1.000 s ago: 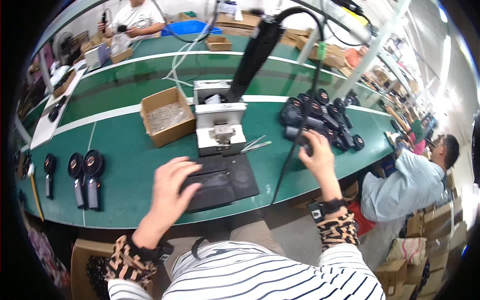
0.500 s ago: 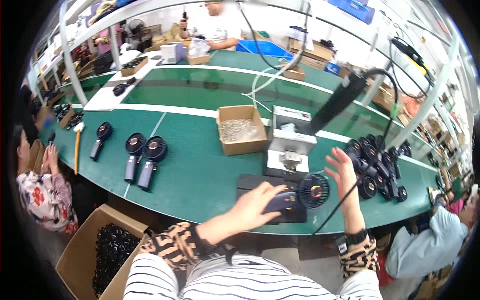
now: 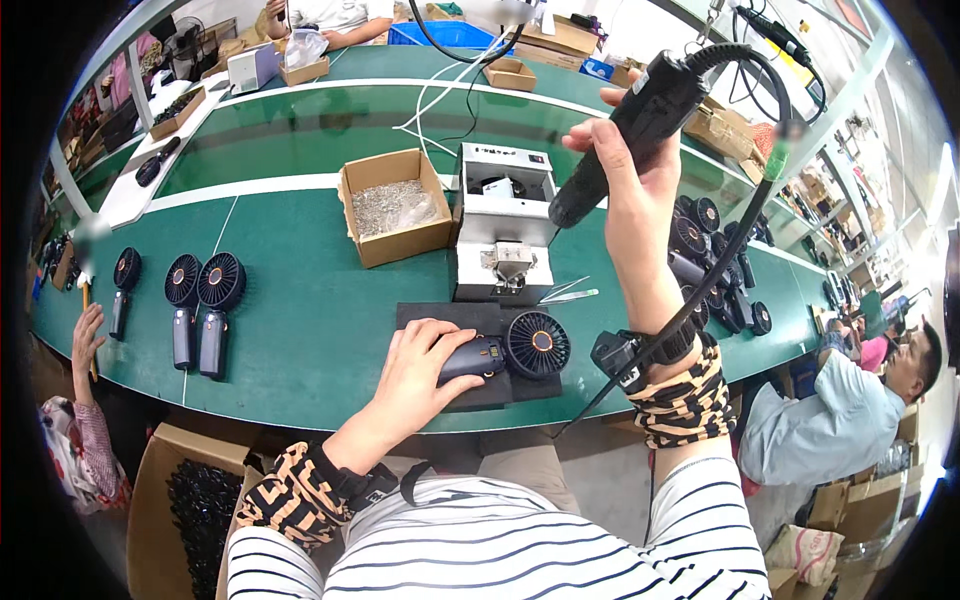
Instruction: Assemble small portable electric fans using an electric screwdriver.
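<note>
My left hand [image 3: 418, 365] is closed round the dark handle of a small handheld fan [image 3: 538, 343], which lies flat on a black pad [image 3: 418, 313] at the table's near edge. The fan's round grille faces up, to the right of my fingers. My right hand [image 3: 640, 195] is raised and wraps round a black electric screwdriver [image 3: 640, 115] that hangs on its cable, tilted with its lower end toward the left. Behind the pad stands a silver screw feeder [image 3: 505, 225]. Tweezers [image 3: 570, 295] lie beside it.
A cardboard box [image 3: 405, 243] of small screws sits left of the feeder. More fans [image 3: 212, 310] lie at the left, and a pile of fans [image 3: 725, 270] at the right. The screwdriver's cable [image 3: 735, 245] crosses before my right forearm. Co-workers sit on both sides, one [image 3: 830, 410] at right.
My right hand has risen from beside the fan and taken hold of the electric screwdriver. My left hand still holds the fan on the pad. The view has shifted rightward.
</note>
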Action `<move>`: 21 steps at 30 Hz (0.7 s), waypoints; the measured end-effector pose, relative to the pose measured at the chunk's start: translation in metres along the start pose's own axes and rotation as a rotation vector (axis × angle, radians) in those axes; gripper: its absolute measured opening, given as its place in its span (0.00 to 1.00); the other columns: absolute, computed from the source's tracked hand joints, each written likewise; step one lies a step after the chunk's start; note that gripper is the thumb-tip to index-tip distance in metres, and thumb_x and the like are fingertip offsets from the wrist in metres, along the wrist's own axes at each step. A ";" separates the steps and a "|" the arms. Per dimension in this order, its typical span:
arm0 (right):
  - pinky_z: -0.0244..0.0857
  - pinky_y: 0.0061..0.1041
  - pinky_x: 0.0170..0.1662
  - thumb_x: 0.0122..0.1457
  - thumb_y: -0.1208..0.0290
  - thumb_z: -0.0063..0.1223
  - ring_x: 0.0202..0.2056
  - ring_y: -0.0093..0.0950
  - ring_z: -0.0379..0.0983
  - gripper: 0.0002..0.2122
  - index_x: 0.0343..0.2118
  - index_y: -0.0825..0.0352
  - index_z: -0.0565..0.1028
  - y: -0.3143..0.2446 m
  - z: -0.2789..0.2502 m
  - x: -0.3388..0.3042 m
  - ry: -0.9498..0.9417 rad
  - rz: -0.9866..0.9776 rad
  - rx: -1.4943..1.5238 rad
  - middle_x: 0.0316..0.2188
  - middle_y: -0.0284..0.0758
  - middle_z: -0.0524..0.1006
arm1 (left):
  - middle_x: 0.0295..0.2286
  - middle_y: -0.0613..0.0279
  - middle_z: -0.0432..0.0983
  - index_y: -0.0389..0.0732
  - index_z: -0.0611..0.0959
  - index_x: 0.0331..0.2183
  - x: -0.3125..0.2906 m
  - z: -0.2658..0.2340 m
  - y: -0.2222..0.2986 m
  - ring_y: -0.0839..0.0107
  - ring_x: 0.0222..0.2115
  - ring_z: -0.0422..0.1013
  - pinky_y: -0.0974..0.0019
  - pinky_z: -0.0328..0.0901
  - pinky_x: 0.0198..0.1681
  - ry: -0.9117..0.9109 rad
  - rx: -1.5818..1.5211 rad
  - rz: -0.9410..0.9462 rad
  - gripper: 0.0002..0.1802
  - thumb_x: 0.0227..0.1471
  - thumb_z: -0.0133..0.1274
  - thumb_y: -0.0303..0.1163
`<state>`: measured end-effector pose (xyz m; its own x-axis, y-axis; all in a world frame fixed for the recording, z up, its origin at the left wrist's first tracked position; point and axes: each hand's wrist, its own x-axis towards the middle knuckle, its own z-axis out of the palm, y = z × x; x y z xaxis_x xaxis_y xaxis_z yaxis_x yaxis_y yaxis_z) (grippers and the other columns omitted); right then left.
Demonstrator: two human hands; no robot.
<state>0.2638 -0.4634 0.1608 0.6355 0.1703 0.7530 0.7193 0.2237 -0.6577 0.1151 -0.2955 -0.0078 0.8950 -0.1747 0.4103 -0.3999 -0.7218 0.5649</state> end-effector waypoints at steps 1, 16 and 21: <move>0.69 0.24 0.39 0.63 0.70 0.51 0.33 0.23 0.73 0.26 0.62 0.68 0.56 -0.003 0.001 -0.004 0.016 0.027 -0.012 0.41 0.33 0.71 | 0.45 0.58 0.70 0.42 0.77 0.49 0.001 0.002 0.001 0.57 0.47 0.64 0.55 0.57 0.53 0.004 0.026 -0.010 0.31 0.41 0.66 0.37; 0.63 0.18 0.25 0.61 0.39 0.42 0.21 0.19 0.68 0.36 0.57 0.69 0.60 0.038 0.022 -0.031 -0.071 0.166 0.370 0.31 0.32 0.71 | 0.50 0.59 0.72 0.42 0.78 0.48 0.009 0.017 0.013 0.57 0.58 0.59 0.47 0.49 0.61 0.030 0.080 -0.050 0.27 0.46 0.62 0.41; 0.64 0.21 0.24 0.55 0.30 0.40 0.20 0.22 0.67 0.42 0.57 0.67 0.59 0.044 0.018 -0.035 -0.059 0.222 0.264 0.29 0.32 0.69 | 0.49 0.60 0.73 0.42 0.78 0.47 0.009 0.015 0.014 0.58 0.58 0.60 0.41 0.39 0.65 0.053 0.152 -0.030 0.28 0.44 0.63 0.41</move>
<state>0.2683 -0.4421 0.1061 0.7459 0.2959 0.5967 0.4629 0.4140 -0.7838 0.1202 -0.3174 -0.0067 0.8930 -0.1192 0.4340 -0.3351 -0.8200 0.4641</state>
